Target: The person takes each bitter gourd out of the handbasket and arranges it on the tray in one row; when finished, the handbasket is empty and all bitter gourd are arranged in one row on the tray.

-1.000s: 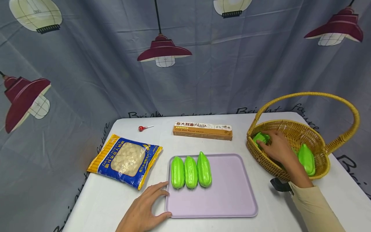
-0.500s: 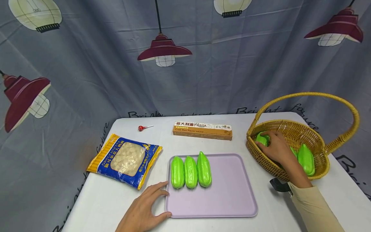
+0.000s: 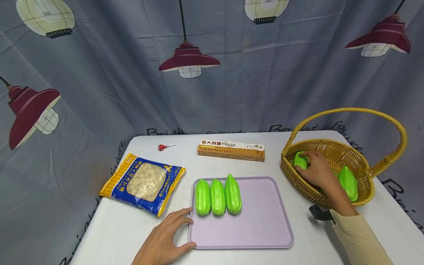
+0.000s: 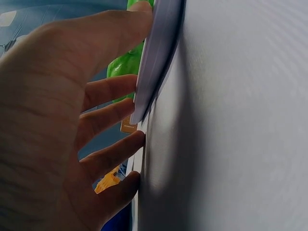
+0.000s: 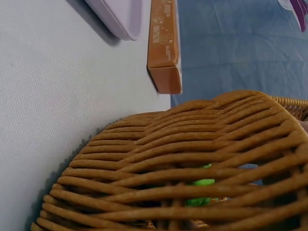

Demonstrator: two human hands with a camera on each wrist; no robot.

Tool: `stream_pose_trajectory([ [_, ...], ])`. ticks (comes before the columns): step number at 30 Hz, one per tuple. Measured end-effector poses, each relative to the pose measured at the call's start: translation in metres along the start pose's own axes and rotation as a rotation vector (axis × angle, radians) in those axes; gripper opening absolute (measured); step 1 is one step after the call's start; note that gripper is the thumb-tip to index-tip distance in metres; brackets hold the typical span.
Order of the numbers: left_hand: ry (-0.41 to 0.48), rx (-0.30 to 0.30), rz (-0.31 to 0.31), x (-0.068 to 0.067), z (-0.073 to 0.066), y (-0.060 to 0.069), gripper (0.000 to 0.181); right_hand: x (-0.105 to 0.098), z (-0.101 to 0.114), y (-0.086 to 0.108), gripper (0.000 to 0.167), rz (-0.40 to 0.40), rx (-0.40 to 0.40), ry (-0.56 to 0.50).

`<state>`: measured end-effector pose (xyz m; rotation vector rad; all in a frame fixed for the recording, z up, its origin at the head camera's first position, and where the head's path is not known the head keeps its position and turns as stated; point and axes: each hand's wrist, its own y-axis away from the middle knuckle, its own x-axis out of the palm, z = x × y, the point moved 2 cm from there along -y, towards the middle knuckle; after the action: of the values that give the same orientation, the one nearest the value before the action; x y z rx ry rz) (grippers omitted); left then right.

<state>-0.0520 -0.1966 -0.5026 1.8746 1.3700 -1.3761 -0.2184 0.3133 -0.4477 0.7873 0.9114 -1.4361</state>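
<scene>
Inside the wicker basket (image 3: 326, 145), my right hand (image 3: 318, 170) pinches a green ridged vegetable (image 3: 300, 161) between thumb and fingers. Another green ridged vegetable (image 3: 348, 184) lies in the basket's right part. From the right wrist, the basket's woven side (image 5: 192, 144) hides most of that hand. A lilac tray (image 3: 261, 213) bears three similar green vegetables (image 3: 218, 197) in a row at its left. My left hand (image 3: 165, 237) rests beside this tray with spread fingers, and its thumb and fingertips touch the left rim. The left wrist view shows the thumb (image 4: 139, 21) against the rim.
A blue and yellow bag of orecchiette (image 3: 145, 182) lies at the left. Behind the tray are a pasta box (image 3: 231, 150) and a red lollipop (image 3: 161, 147). The basket's tall handle (image 3: 351, 109) arches over it. A black handle (image 3: 320, 212) lies by my right sleeve.
In the basket, the vegetable at my right hand has shifted slightly and turned more upright. The left hand and the tray have stayed put. The head view has tilted a little.
</scene>
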Motion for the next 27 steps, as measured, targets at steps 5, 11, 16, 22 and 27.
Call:
stream_pose_trajectory([
  [5,0.004,-0.006,0.009,0.000,0.000,0.000,0.051,-0.004,-0.002,0.001,0.062,-0.001,-0.001,-0.013],
  [11,0.005,-0.020,0.029,-0.001,-0.001,0.000,0.051,-0.013,-0.002,0.006,0.063,-0.008,-0.011,-0.022],
  [16,0.000,-0.021,0.029,-0.001,-0.001,0.000,0.051,-0.020,0.002,0.012,0.065,-0.044,-0.016,-0.030],
  [22,-0.008,-0.021,0.023,-0.001,-0.001,0.000,0.051,-0.029,0.008,0.019,0.063,-0.101,-0.061,-0.056],
  [27,-0.003,-0.034,0.042,-0.001,-0.002,0.000,0.051,-0.040,0.015,0.028,0.064,-0.130,-0.072,-0.052],
])
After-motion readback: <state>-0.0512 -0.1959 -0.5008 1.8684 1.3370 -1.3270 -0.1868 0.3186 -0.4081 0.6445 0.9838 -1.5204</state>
